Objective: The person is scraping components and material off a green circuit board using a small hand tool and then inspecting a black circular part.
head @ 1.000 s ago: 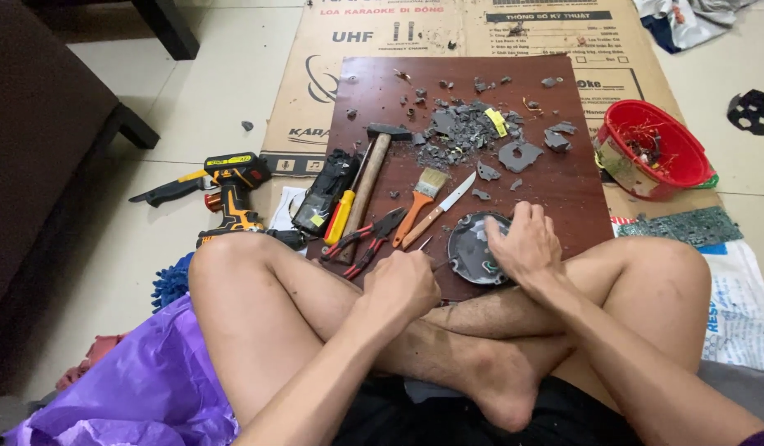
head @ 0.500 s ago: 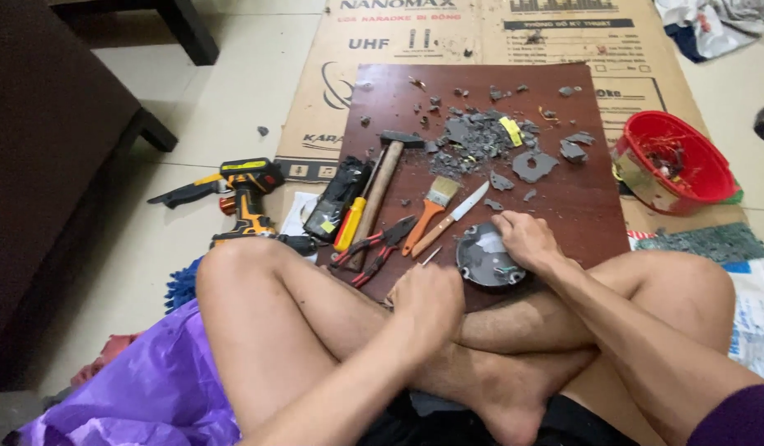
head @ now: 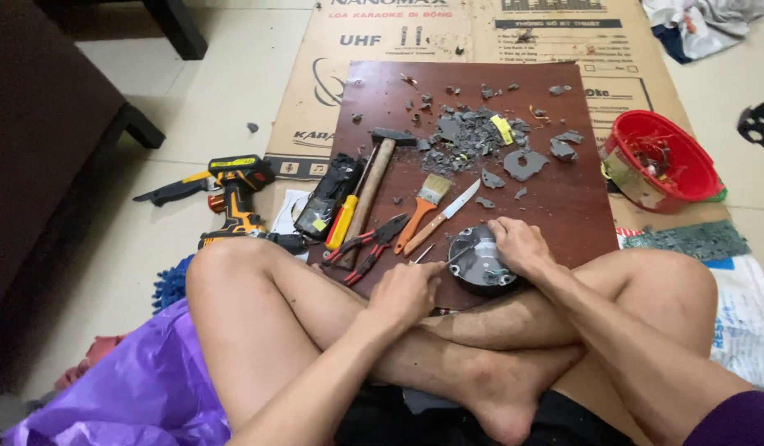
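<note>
I sit cross-legged at a dark brown board. A round dark metal part rests on the board's near edge, and my right hand grips it from the right. Just left of the part, my left hand is closed around a thin metal tool whose tip points at the part's rim. Red-handled pliers, a knife and an orange-handled brush lie on the board beside my left hand.
A wooden-handled hammer and a yellow screwdriver lie at the board's left. Grey broken fragments are piled farther back. A cordless drill lies on the floor to the left, a red basket to the right, cardboard underneath.
My left hand has shifted toward the round part and its thin tool now shows. My right hand stays on the part. The view has tilted slightly.
</note>
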